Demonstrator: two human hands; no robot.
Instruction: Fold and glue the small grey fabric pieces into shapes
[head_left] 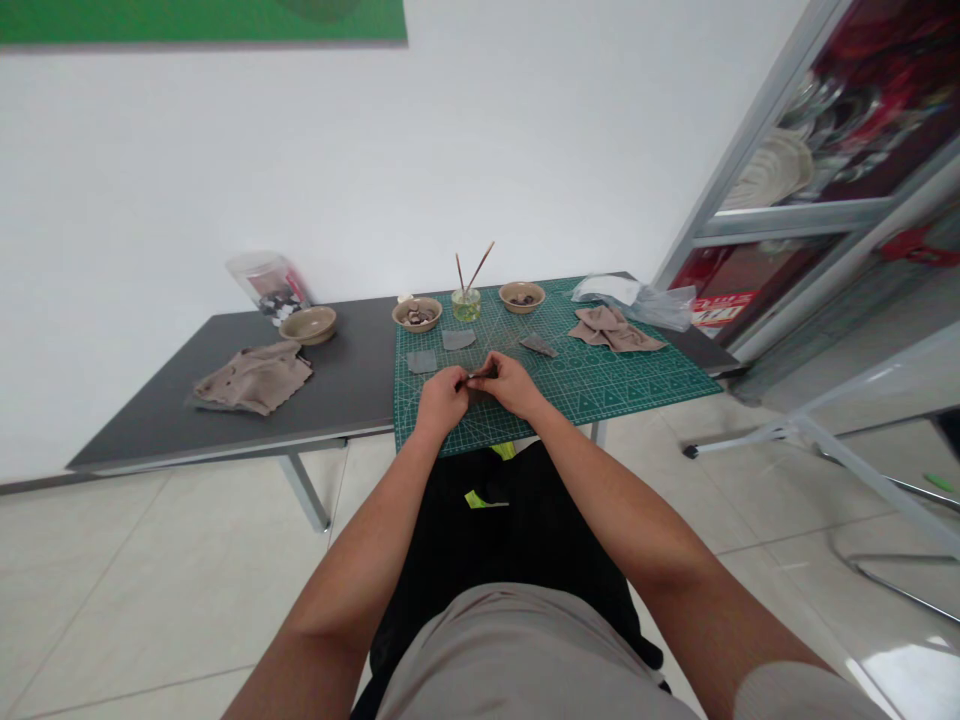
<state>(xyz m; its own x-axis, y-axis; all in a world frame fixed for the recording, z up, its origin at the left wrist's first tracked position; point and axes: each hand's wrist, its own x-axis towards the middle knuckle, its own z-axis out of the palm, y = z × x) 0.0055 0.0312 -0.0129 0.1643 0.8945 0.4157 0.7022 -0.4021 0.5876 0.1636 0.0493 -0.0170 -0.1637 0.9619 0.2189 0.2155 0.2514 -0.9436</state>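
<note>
My left hand (444, 402) and my right hand (513, 386) meet above the front of the green cutting mat (600, 392). Fingertips of both are pinched on a small dark brown piece (482, 371), mostly covered by the fingers, so its kind is unclear. Just beyond lie a thin greyish sheet (421, 362), a second translucent sheet (458, 339) and a folded grey piece (538, 345). Farther back, a bowl of brown bits (417, 315), a glass jar (466, 305) of yellowish liquid with two thin brushes (480, 264), and another bowl (522, 297) stand in a row.
A crumpled brown cloth (611, 329) and a clear plastic bag (664, 305) lie at the mat's right. On the dark table (352, 385) to the left are another brown cloth (255, 378), a bowl (308, 325) and a clear container (268, 285). A white wall stands behind.
</note>
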